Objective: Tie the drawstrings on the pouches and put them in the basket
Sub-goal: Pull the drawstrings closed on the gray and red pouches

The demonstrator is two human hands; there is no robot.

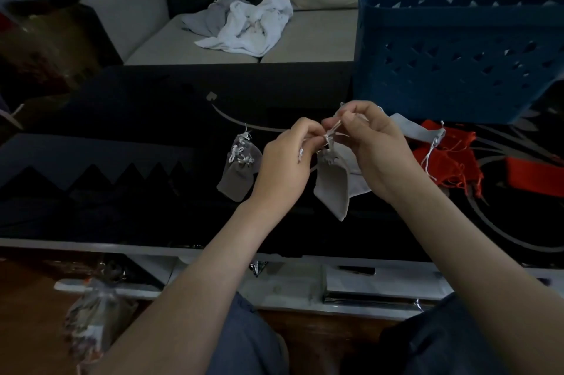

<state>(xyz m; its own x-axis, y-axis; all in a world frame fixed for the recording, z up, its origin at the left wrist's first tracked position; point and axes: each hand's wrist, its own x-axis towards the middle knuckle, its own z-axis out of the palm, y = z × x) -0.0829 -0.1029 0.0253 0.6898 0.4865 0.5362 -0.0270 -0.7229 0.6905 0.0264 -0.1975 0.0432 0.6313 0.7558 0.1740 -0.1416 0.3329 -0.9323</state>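
A small grey pouch (332, 182) hangs above the dark table, held up by its white drawstrings (329, 139). My left hand (285, 161) pinches one string end and my right hand (370, 142) pinches the other, both right at the pouch's cinched neck. A pile of grey pouches with knotted strings (239, 168) lies on the table just left of my left hand. Another grey pouch (410, 130) lies flat behind my right hand, beside several red pouches (445, 158). The blue perforated basket (457, 51) stands at the back right.
The black glass table (122, 191) has a white front edge (91, 243). A sofa with crumpled white cloths (247, 23) lies beyond it. A red flat item (534, 176) sits at the far right. A plastic bag (94, 313) lies on the floor at lower left.
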